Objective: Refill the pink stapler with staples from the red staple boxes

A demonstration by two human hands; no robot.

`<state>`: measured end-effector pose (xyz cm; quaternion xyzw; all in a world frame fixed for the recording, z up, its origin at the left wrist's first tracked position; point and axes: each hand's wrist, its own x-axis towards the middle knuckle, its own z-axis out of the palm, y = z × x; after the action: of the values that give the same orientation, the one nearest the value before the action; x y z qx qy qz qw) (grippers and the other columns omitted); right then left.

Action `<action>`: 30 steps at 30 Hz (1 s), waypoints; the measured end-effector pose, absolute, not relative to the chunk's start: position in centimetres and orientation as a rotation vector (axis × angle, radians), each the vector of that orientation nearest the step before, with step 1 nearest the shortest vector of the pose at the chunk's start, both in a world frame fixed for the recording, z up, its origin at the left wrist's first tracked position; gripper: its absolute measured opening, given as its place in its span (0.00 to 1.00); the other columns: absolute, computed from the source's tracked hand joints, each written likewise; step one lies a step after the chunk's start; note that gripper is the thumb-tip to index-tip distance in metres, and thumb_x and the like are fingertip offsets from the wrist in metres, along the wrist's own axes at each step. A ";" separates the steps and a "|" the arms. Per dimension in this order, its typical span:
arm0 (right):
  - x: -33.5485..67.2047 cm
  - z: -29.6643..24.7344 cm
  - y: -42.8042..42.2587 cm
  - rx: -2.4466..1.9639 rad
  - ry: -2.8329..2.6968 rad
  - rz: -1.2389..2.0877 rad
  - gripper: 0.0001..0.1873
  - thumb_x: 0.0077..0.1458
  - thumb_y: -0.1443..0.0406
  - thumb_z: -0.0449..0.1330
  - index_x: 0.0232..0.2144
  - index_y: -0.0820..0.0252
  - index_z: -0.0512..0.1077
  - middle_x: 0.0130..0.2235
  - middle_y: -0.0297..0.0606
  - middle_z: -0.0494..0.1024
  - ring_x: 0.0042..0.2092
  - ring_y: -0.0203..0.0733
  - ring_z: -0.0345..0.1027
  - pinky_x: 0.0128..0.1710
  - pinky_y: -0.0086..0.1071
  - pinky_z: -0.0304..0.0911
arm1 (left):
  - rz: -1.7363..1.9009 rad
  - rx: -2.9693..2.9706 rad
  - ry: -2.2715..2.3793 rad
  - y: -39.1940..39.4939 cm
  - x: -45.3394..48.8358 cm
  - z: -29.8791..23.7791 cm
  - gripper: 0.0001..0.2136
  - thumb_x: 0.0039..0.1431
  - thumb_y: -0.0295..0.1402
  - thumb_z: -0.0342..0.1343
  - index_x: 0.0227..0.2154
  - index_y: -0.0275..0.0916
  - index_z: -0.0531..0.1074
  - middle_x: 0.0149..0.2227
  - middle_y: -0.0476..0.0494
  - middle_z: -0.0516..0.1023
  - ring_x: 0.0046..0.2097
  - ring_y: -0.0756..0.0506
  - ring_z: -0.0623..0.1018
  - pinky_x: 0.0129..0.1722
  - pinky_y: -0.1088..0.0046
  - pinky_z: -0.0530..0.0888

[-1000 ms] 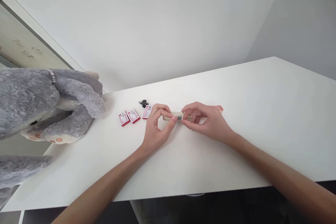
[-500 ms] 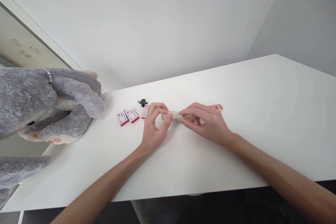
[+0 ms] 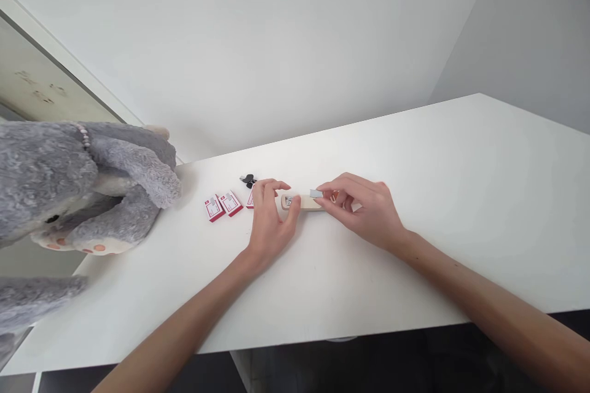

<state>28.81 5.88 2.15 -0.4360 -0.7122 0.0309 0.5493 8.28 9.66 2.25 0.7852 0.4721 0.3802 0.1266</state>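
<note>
A cream stapler (image 3: 305, 203) lies on the white table, with a metal plate near its left end. My left hand (image 3: 271, 214) is beside that end, thumb against the stapler and fingers spread apart above it. Between thumb and fingertips of my right hand (image 3: 362, 201) is a small grey strip of staples (image 3: 316, 193), held just above the stapler's body. Part of an orange-pink piece (image 3: 335, 196) shows through the right fingers; whether it joins the stapler is hidden by the hand.
Small red-and-white boxes (image 3: 214, 208) stand left of my hands, one partly behind the left hand. A black staple remover (image 3: 249, 180) lies behind them. A large grey plush toy (image 3: 133, 159) rests at the table's left end. The wall (image 3: 295, 43) rises along the back.
My right hand has lifted the staple strip slightly off the stapler. The left fingers have opened away from the stapler, baring its metal plate. The view has shifted slightly.
</note>
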 end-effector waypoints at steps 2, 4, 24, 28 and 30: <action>28.8 2.2 5.9 -1.047 -1.691 0.067 0.04 0.66 0.64 0.64 0.36 0.55 0.78 0.30 0.32 0.80 0.22 0.30 0.65 0.21 0.29 0.56 | 1.033 2.187 1.422 9.7 8.2 2.2 0.11 0.69 0.40 0.55 0.48 0.43 0.67 0.45 0.42 0.67 0.43 0.44 0.70 0.40 0.66 0.71; 28.7 2.3 5.8 -1.052 -1.687 0.041 0.05 0.66 0.64 0.64 0.36 0.55 0.78 0.30 0.32 0.80 0.22 0.30 0.65 0.22 0.30 0.55 | 0.941 2.063 1.434 9.8 8.2 2.3 0.12 0.69 0.43 0.54 0.49 0.43 0.66 0.37 0.47 0.66 0.37 0.46 0.69 0.34 0.69 0.68; 28.9 2.3 5.9 -1.046 -1.674 -0.014 0.08 0.68 0.61 0.60 0.37 0.55 0.78 0.30 0.33 0.81 0.21 0.31 0.66 0.21 0.30 0.57 | 0.666 1.682 1.210 9.9 8.1 3.7 0.18 0.68 0.50 0.54 0.49 0.42 0.73 0.29 0.46 0.85 0.24 0.47 0.79 0.34 0.69 0.73; 29.0 2.2 6.0 -1.015 -1.669 0.028 0.05 0.67 0.63 0.62 0.38 0.55 0.78 0.30 0.33 0.80 0.22 0.31 0.67 0.20 0.28 0.58 | 0.671 1.670 1.210 10.2 8.1 3.6 0.18 0.70 0.49 0.52 0.47 0.40 0.74 0.26 0.45 0.83 0.27 0.45 0.81 0.28 0.72 0.70; 29.1 2.1 6.1 -1.021 -1.647 0.058 0.04 0.67 0.63 0.63 0.39 0.55 0.78 0.31 0.33 0.80 0.23 0.32 0.69 0.21 0.28 0.61 | 0.698 1.651 1.199 10.3 8.2 3.5 0.18 0.70 0.49 0.51 0.47 0.39 0.73 0.30 0.43 0.84 0.27 0.46 0.80 0.23 0.74 0.66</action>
<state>29.11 6.09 2.13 -0.4342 -0.7006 0.0247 0.5657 8.16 10.30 3.51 0.6745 0.4898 0.2854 0.4729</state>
